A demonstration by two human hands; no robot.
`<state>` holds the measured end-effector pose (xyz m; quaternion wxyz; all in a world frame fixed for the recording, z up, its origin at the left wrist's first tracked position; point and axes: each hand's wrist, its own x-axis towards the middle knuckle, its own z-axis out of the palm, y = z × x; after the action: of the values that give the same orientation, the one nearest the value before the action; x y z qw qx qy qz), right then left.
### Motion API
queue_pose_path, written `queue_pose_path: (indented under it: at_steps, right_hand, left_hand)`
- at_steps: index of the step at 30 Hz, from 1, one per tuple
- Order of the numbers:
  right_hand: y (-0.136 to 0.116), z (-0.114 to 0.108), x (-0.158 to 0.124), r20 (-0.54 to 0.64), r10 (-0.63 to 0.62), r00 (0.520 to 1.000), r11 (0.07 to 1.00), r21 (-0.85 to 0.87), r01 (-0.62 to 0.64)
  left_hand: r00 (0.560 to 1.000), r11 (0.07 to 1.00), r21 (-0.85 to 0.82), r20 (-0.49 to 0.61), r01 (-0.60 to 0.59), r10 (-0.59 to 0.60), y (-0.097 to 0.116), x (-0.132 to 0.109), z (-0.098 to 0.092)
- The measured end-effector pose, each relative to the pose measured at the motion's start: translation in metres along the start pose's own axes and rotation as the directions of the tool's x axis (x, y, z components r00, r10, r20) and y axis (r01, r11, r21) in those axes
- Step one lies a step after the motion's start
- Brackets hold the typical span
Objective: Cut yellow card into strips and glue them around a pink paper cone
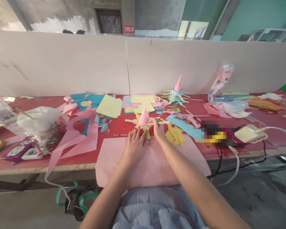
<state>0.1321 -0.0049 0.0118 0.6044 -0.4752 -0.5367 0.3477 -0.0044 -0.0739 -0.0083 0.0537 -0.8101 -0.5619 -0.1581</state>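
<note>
A small pink paper cone (144, 117) stands in the middle of the red table, with green and yellow paper strips spreading out around its base. Over the near left side of these strips lies my left hand (136, 142), its fingers spread and its fingertips on the paper. My right hand (157, 128) is closed on a thin pale stick (162, 122), which reaches across the right side of the cone's base. What kind of stick it is I cannot make out. Under my forearms is a pink sheet (114, 162).
Behind stands another pink cone (178, 84) on a pale blue-green base. A pink glue gun (192, 121), yellow strips (175, 134) and a white charger (249, 134) with cables are right. Pink paper (88, 140) and a plastic bag (41, 122) lie left. A white partition (85, 63) runs behind.
</note>
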Motion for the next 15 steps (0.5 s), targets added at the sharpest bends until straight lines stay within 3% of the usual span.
queue_pose_path:
  at_steps: [7, 15]
  right_hand:
    - [-0.0051, 0.0007, -0.0009, 0.040, -0.059, 0.997, 0.997, 0.057, 0.057]
    - [0.0000, 0.0003, 0.0022, 0.016, -0.015, 1.000, 0.998, -0.063, 0.016]
  left_hand:
    - [1.000, 1.000, 0.002, 0.022, 0.009, -0.009, 0.0000, 0.0001, -0.0021]
    - [1.000, 1.000, -0.017, -0.017, 0.022, -0.023, 0.0007, -0.0001, -0.0011]
